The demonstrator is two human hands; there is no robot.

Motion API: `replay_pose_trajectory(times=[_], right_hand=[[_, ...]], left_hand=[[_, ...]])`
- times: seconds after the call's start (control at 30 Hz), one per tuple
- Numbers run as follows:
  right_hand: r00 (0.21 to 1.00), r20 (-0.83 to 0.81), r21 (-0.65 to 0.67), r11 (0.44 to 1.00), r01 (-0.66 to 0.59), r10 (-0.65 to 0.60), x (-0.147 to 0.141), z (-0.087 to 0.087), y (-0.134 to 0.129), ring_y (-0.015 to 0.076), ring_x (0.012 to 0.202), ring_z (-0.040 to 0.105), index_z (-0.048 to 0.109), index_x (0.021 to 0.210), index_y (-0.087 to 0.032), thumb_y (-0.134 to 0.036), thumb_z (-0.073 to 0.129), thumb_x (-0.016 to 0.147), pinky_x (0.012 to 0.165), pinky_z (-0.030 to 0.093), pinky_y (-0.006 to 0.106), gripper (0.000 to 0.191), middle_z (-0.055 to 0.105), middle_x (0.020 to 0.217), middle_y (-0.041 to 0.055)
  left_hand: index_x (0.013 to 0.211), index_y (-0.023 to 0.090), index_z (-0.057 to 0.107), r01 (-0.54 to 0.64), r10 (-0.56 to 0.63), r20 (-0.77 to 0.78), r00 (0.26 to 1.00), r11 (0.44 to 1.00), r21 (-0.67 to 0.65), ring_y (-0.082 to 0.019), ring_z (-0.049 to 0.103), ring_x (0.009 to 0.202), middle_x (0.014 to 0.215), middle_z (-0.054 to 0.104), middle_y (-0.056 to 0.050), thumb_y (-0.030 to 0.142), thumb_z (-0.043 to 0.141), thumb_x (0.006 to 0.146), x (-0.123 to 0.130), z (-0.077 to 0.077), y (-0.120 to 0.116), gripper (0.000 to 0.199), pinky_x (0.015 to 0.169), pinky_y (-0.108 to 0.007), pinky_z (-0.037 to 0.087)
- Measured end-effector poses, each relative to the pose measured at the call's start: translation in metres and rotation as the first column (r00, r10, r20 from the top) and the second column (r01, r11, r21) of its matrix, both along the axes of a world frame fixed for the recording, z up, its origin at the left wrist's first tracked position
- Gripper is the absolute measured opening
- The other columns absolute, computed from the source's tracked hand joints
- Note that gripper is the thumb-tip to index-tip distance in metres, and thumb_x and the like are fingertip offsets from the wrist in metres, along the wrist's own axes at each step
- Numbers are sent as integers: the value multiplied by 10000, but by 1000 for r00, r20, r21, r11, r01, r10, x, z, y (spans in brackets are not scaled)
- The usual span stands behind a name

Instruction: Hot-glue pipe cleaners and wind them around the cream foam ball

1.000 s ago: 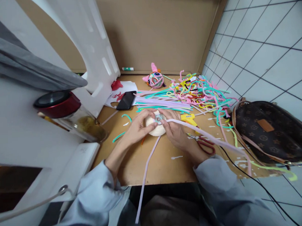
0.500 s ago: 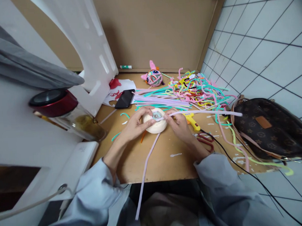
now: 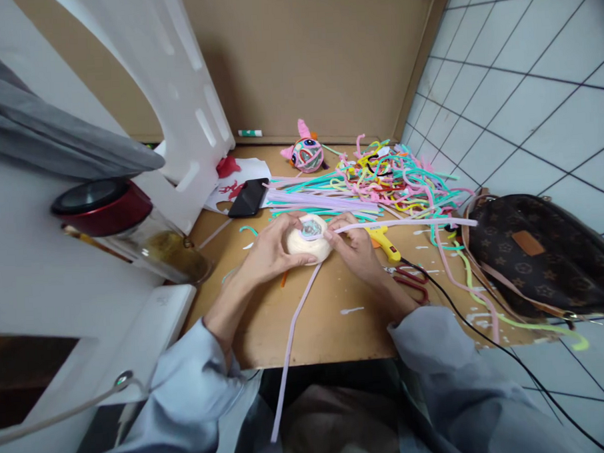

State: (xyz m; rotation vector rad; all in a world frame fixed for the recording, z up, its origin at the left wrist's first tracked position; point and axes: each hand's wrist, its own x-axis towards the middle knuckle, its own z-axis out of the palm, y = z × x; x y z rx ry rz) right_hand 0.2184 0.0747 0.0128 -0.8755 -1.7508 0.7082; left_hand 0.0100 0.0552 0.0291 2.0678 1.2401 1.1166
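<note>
My left hand is closed around the left side of a cream-coloured round ball, its thumb across the near side. A shiny, see-through patch shows in the ball's top, partly ringed by a lilac strip. At the right rim, my right hand pinches a lilac pipe cleaner, which runs out to the right toward the handbag. Another lilac length hangs from beneath the ball over the table's front edge. The ball's underside and some fingertips are hidden.
Behind my hands lie straight pipe cleaners and a tangled heap. A yellow glue gun, red-handled scissors and brown handbag are right. A phone and glass bottle stand left; a pink-eared figure sits behind.
My left thumb has moved from the rim of the see-through patch down to the ball's near side. The ball has turned slightly. My right hand keeps its pinch.
</note>
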Motion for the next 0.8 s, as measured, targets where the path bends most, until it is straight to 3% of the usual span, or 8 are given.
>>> replay_pose_trajectory(times=[0.3,0.5,0.8], right_hand=[[973,-221,-116,990,-86,58,-2,2,6,203,909,612,608,790,-242,-437,683,823,869,488,364,211,627,901,23],[978,-209,-177,982,-62,24,-2,6,8,211,945,617,604,768,-230,-385,691,765,851,492,356,177,646,959,44],[980,-184,-228,966,-120,78,-2,7,19,204,915,621,588,693,-224,-375,685,701,825,496,349,180,648,933,35]], left_hand=[[1055,215,532,102,-90,144,985,992,-78,-323,567,1354,1447,591,-147,491,863,675,-5,-10,8,575,1149,-466,427],[1047,216,563,87,-83,130,988,996,-24,-346,426,1474,1462,533,-161,436,861,694,-3,-9,7,512,1194,-498,360],[1069,212,556,102,-85,182,980,991,-83,-329,521,1395,1454,563,-154,460,867,689,-5,-11,8,550,1189,-487,371]])
